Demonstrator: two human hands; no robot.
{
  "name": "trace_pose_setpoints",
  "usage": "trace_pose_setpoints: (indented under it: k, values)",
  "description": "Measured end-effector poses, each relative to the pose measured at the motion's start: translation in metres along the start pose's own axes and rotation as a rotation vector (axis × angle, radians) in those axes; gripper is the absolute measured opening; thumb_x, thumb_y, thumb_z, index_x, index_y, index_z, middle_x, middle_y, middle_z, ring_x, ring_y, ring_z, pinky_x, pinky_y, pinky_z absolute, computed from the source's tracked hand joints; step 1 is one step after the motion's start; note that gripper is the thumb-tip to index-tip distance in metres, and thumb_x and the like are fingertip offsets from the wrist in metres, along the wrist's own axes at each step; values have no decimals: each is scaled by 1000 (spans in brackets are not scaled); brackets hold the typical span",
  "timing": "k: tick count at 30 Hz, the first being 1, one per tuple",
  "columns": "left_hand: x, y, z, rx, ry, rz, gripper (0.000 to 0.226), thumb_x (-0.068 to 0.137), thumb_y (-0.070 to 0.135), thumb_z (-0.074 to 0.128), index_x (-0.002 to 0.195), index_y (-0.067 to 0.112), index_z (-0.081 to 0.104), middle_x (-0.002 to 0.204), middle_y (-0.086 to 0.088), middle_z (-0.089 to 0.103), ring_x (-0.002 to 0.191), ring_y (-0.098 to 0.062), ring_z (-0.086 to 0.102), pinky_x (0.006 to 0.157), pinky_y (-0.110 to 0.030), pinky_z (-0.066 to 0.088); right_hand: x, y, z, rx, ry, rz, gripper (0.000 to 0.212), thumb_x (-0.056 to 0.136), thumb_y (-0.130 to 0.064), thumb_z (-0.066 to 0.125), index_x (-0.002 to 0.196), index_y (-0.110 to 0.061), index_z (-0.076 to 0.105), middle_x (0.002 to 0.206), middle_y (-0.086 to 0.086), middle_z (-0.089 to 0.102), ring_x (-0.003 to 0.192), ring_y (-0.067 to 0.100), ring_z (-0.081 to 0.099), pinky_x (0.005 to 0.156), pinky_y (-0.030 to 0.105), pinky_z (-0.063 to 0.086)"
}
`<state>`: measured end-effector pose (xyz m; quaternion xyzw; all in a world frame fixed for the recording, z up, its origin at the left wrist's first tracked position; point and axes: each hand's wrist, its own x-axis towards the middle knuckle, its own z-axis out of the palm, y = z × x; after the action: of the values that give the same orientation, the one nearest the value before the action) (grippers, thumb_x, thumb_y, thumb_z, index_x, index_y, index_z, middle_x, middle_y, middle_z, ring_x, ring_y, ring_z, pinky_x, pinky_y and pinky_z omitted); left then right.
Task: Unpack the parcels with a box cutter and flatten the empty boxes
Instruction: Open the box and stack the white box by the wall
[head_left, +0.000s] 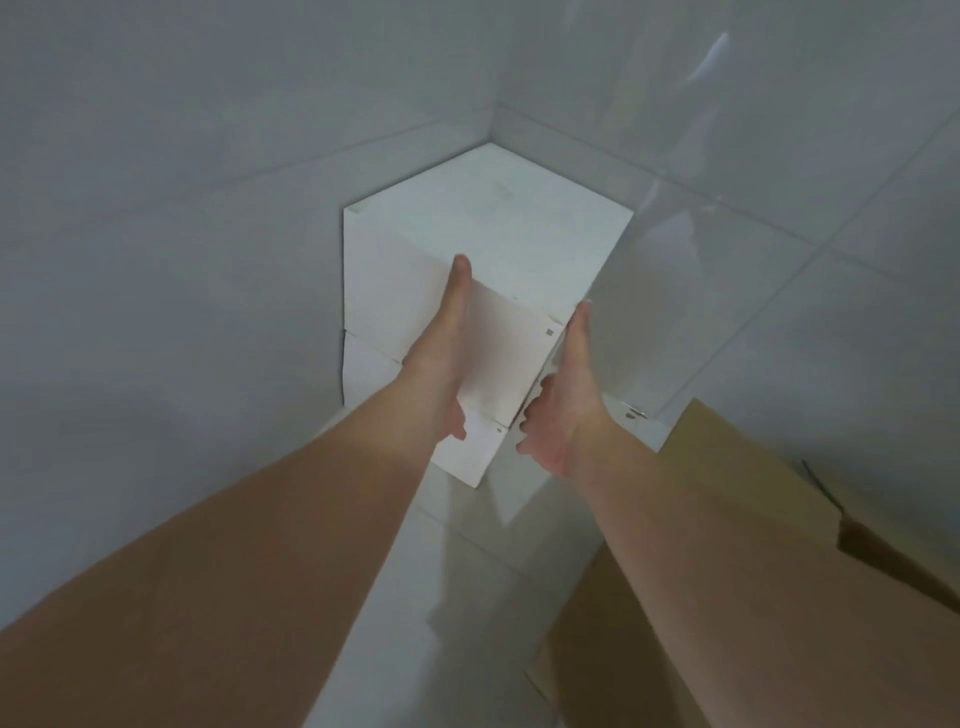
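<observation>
A flattened white box (498, 358) stands in the corner of a tiled room, leaning among other flat white cardboard (488, 218) stacked behind it. My left hand (441, 353) lies flat along the box's left edge with its fingers straight, thumb down near the lower corner. My right hand (563, 400) presses against the box's right edge, fingers stretched upward along it. Both forearms reach forward from the bottom of the view. No box cutter is in view.
Glossy grey tiled walls (208, 208) meet in the corner behind the white cardboard. A brown cardboard box (727, 493) lies on the floor at the lower right, partly under my right forearm. The pale tiled floor (467, 597) shows between my arms.
</observation>
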<state>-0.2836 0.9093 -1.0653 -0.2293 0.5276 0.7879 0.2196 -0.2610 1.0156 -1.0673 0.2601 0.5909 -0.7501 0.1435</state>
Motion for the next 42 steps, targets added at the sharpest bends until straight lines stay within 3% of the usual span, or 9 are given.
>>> trace_pose_setpoints:
  k: [3, 6, 9, 12, 17, 20, 25, 32, 42]
  values:
    - [3, -10, 5, 20, -44, -2, 99, 43, 94, 52, 118, 29, 56, 116, 1, 63, 114, -35, 55, 97, -68, 29, -3, 9, -1, 6, -59, 5, 90, 71, -89, 29, 119, -18, 59, 98, 4, 70, 86, 20, 66, 68, 34, 49]
    - [12, -12, 11, -111, -38, 36, 91, 44, 83, 67, 114, 26, 61, 104, 1, 71, 93, -27, 69, 70, -40, 50, 4, 6, -3, -24, -92, -66, 85, 70, -86, 42, 118, -20, 65, 101, 2, 74, 91, 20, 71, 75, 34, 52]
    - [24, -14, 14, -239, -24, 16, 114, 16, 75, 79, 117, 27, 59, 103, -2, 72, 89, -31, 71, 83, -51, 52, 10, 1, -4, -47, -84, -134, 58, 79, -72, 49, 94, -20, 69, 74, -2, 71, 65, 17, 68, 68, 29, 49]
    - [36, -18, 9, -228, -3, 11, 123, 11, 80, 77, 121, 28, 56, 109, -1, 70, 94, -32, 69, 86, -53, 50, 15, 0, -11, -145, -76, -124, 59, 73, -76, 49, 92, -24, 67, 82, -1, 67, 77, 19, 61, 86, 35, 42]
    - [11, -6, 13, 164, 310, 188, 116, 67, 79, 53, 152, 21, -3, 156, -3, 19, 142, -28, 20, 111, -57, 20, 8, -24, -15, -588, 217, -386, 85, 86, -58, 53, 153, -24, 14, 155, 1, 27, 140, 20, 29, 110, 35, 22]
    - [2, 3, 16, 629, 512, 525, 90, 92, 54, 39, 150, 8, -12, 159, -12, -11, 147, -24, -7, 116, -54, 1, 5, -39, -21, -1206, 217, -729, 68, 98, -49, 34, 154, -18, 9, 161, 10, 4, 148, 25, 5, 120, 40, 11]
    - [0, 1, 7, 989, 573, 627, 78, 97, 52, 27, 150, 8, -10, 158, -16, -14, 146, -27, -13, 116, -52, -5, -6, -64, -23, -1816, 170, -612, 67, 97, -57, 9, 153, -20, 12, 161, 12, 3, 148, 33, 2, 118, 50, 11]
    - [-57, -16, 37, 923, 364, 977, 64, 97, 32, 45, 150, 9, 18, 158, -10, 13, 146, -23, 12, 116, -32, 14, -81, -86, -85, -1954, 134, -822, 66, 99, -55, 26, 153, -19, 14, 159, 12, 13, 145, 28, 18, 117, 41, 19]
    - [-125, -128, 198, 1171, -5, 977, 56, 95, 29, 50, 146, 14, 32, 148, -5, 38, 134, -19, 38, 107, -31, 31, -167, -98, -355, -1877, 269, -472, 69, 95, -57, 34, 153, -25, 13, 161, 8, 10, 145, 30, 21, 116, 39, 20]
